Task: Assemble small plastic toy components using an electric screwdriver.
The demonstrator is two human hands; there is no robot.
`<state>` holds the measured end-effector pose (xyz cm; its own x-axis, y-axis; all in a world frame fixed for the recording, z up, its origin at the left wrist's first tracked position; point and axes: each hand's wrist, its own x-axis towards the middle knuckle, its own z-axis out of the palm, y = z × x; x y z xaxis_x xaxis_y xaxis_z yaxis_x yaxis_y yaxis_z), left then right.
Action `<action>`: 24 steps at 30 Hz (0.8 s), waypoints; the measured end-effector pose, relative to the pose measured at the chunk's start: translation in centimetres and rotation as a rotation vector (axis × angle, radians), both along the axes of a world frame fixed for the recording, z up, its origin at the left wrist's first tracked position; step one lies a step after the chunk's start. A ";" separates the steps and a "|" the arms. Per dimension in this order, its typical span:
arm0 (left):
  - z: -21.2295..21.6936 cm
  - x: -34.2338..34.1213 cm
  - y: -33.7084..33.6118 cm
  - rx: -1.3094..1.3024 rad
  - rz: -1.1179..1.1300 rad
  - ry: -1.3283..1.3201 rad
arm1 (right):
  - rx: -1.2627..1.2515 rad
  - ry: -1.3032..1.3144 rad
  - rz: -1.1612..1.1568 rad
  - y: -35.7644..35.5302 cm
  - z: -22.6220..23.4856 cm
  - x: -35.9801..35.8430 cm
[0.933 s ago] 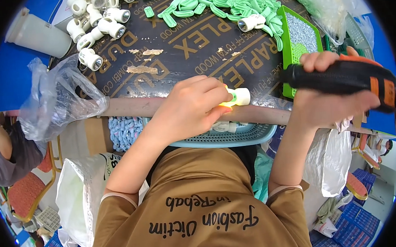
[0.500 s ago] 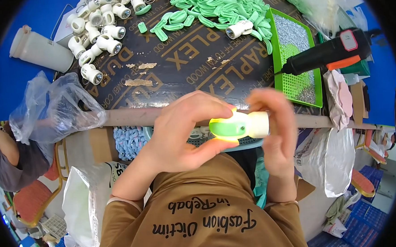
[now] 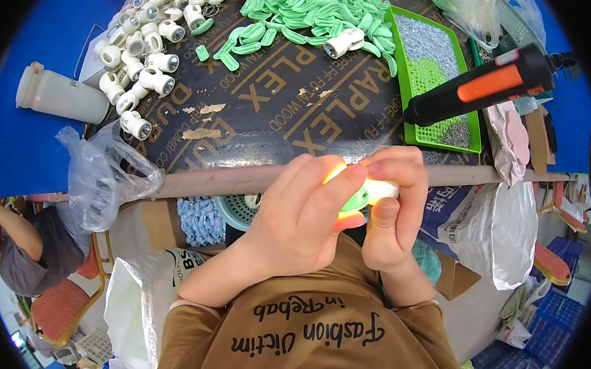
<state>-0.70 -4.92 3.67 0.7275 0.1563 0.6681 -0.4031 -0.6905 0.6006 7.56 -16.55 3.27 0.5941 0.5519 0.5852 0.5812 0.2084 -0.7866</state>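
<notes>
In front of my body I hold a small white and green flashlight, which glows bright yellow between my fingers. My left hand is closed around its green side, hiding much of it. The fingers and thumb of my right hand are closed on its white end. Across the tabletop at the far left lies a heap of white flashlights. A pile of green oval plastic pieces is spread at the far middle, with one white flashlight beside it.
A black and orange power screwdriver hangs over a green tray of small screws. White container and clear plastic bag are at left. Below the table edge are a blue basin and blue pieces. Another person sits left.
My right hand has come in from beside the flashlight and closed on its white end. My left fingers now cover more of the green side. The view has shifted slightly.
</notes>
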 end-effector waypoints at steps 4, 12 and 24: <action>-0.3 0.6 -0.1 0.053 0.027 -0.071 | 0.006 0.053 -0.016 0.4 -0.2 -0.2; 0.1 0.5 -0.1 0.100 0.075 -0.013 | 0.008 0.202 0.087 0.4 0.1 1.2; 1.5 -0.1 1.2 -1.648 -0.607 0.725 | -0.056 0.109 0.445 0.3 1.2 4.3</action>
